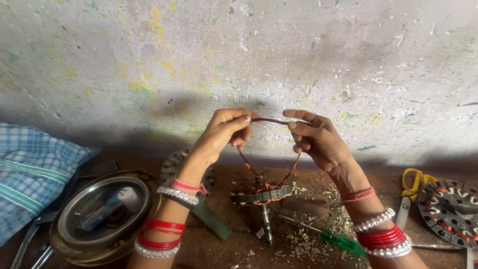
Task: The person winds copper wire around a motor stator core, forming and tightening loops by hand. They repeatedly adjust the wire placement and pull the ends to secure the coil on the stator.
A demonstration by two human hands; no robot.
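My left hand (225, 130) and my right hand (314, 137) are raised in front of the wall, each pinching one end of a loop of copper wire (269, 121). The wire hangs down in two strands to a round toothed motor stator (261, 195) with copper windings, which sits on a metal shaft (267, 223) above the wooden bench. Both wrists wear red and white bangles.
A round metal bowl (102, 215) with small items stands at the left, beside a blue checked cloth (31, 169) and pliers (30, 239). A green-handled screwdriver (334, 239) lies on the bench (298, 249). Yellow-handled scissors (412, 187) and another wound stator (450, 211) are at the right. Another stator (175, 167) lies behind my left wrist.
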